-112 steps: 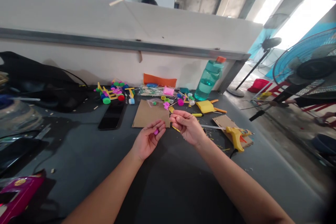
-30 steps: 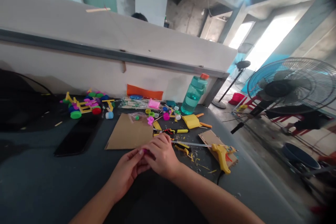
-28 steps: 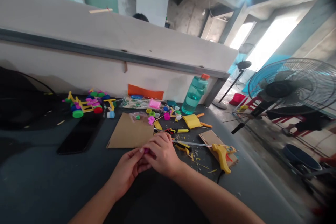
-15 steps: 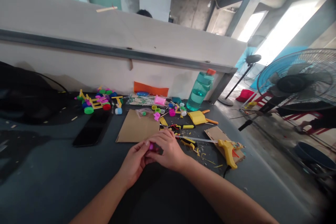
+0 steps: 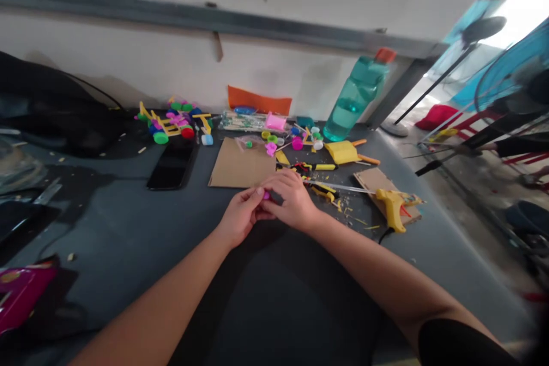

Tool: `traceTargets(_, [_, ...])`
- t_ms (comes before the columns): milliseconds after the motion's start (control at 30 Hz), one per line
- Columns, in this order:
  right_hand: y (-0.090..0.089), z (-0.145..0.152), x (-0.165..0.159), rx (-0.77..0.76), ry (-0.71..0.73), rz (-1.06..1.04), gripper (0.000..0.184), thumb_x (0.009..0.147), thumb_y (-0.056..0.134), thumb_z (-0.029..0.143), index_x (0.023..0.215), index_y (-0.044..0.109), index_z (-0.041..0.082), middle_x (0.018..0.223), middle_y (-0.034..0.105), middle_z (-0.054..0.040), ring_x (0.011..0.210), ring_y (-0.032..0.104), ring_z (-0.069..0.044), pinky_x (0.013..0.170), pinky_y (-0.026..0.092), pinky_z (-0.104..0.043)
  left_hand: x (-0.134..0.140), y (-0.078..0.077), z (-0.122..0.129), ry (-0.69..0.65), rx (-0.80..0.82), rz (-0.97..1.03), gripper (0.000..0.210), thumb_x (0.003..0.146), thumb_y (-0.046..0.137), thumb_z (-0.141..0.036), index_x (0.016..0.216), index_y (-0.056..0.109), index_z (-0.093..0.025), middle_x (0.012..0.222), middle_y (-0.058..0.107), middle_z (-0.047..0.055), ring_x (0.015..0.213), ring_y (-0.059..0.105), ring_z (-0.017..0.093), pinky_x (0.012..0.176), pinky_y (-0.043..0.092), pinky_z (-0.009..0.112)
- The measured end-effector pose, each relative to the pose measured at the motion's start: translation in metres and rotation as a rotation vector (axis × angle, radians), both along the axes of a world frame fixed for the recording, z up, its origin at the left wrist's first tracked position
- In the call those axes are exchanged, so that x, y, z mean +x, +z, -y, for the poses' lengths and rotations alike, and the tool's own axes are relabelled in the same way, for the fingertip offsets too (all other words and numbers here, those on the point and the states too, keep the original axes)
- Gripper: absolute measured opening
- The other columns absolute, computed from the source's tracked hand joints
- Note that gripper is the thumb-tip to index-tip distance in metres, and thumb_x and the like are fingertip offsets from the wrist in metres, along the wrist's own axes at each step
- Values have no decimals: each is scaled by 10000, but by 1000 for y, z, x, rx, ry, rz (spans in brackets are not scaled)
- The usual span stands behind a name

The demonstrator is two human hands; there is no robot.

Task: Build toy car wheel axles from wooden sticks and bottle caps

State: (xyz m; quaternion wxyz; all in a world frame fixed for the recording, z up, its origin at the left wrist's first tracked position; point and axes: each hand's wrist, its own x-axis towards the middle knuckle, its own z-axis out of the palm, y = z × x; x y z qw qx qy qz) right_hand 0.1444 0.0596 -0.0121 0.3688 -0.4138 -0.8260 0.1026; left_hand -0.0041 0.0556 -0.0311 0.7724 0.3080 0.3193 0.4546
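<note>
A small purple piece [image 5: 266, 195] shows between my two hands, mostly covered by fingers, so its kind cannot be made out. My left hand [image 5: 242, 213] pinches it with thumb and fingers from the left. From the other side my right hand [image 5: 291, 200] closes over it, fingers bent. Both hands are just above the dark table, at the near edge of a brown cardboard sheet [image 5: 242, 166]. Right of my fingers lie yellow-and-black pliers [image 5: 323, 191] among scraps. A yellow glue gun [image 5: 392, 209] with a clear glue stick rests on another cardboard piece [image 5: 377, 180].
Toy cars with bottle-cap wheels [image 5: 161, 138] stand at the back left behind a black phone [image 5: 171, 166]. Loose caps [image 5: 297, 143], a pink packet [image 5: 275, 122] and a teal water bottle [image 5: 354, 100] line the wall. A magenta object [image 5: 26, 291] lies at lower left.
My view has tilted down and shifted left, so the table fills more of the picture. Both hands keep hold of the purple piece in nearly the same pose.
</note>
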Motion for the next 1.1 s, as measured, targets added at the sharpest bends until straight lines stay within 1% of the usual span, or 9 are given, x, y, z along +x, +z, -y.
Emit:
traceTargets(100, [-2, -1, 2, -2, -23, -12, 131, 763, 650, 273, 881, 627, 221, 921, 669, -25, 949, 532, -214, 904, 352, -396, 0, 0, 0, -18, -5, 12, 277, 689, 732, -365, 710, 613, -115, 602, 623, 4, 554, 599, 113, 550, 552, 260])
traceTargets(200, [-3, -2, 2, 6, -1, -6, 171, 775, 642, 290, 928, 618, 217, 936, 668, -31, 941, 538, -212, 894, 361, -392, 0, 1, 0, -10, -11, 9, 250, 695, 731, -335, 713, 614, -115, 618, 633, 6, 553, 596, 106, 544, 550, 248])
traceTargets(367, [-2, -1, 2, 12, -19, -8, 97, 802, 623, 302, 863, 618, 228, 911, 672, -23, 961, 544, -210, 922, 349, -399, -1, 1, -1, -21, 4, -4, 244, 701, 724, -337, 716, 620, -117, 616, 622, 8, 560, 595, 114, 545, 550, 256])
traceTargets(433, [-2, -1, 2, 11, -41, -11, 139, 783, 651, 345, 847, 618, 227, 915, 674, -23, 966, 544, -213, 924, 352, -398, -1, 1, -1, -19, 8, -3, 238, 698, 727, -328, 733, 634, -111, 634, 625, 11, 579, 600, 119, 566, 558, 270])
traceTargets(533, [-2, -1, 2, 17, -33, -6, 218, 775, 661, 386, 915, 626, 223, 946, 675, -31, 963, 547, -212, 914, 369, -392, -1, 2, 0, -1, 11, 0, 215, 701, 727, -304, 721, 635, -111, 625, 618, 1, 564, 589, 106, 556, 554, 256])
traceTargets(700, [-3, -1, 3, 67, -26, 13, 155, 832, 608, 358, 921, 662, 243, 906, 704, -16, 987, 561, -216, 986, 318, -427, -1, 4, 1, 4, -5, 1, 259, 703, 721, -354, 733, 638, -111, 606, 632, 10, 559, 608, 121, 567, 560, 278])
traceTargets(767, [-2, -1, 5, 88, -26, 24, 197, 845, 592, 367, 980, 664, 243, 955, 708, -17, 1013, 552, -217, 1000, 308, -431, -1, 4, 1, -8, -5, 1, 259, 700, 725, -349, 741, 638, -108, 610, 638, 18, 576, 622, 133, 572, 564, 285])
traceTargets(900, [0, -1, 4, 97, -1, 55, 297, 847, 581, 376, 1097, 635, 225, 1099, 671, -39, 1065, 520, -227, 963, 349, -424, -1, 3, 0, 11, -4, -13, 255, 699, 727, -338, 750, 639, -104, 600, 629, 12, 567, 616, 124, 558, 565, 272])
traceTargets(1100, [-1, -1, 3, 85, -14, 29, 182, 844, 569, 283, 994, 662, 237, 974, 700, -19, 1020, 543, -212, 967, 346, -415, 0, 3, 1, 35, -1, -35, 301, 685, 727, -392, 705, 623, -111, 587, 621, 12, 540, 601, 120, 540, 559, 271])
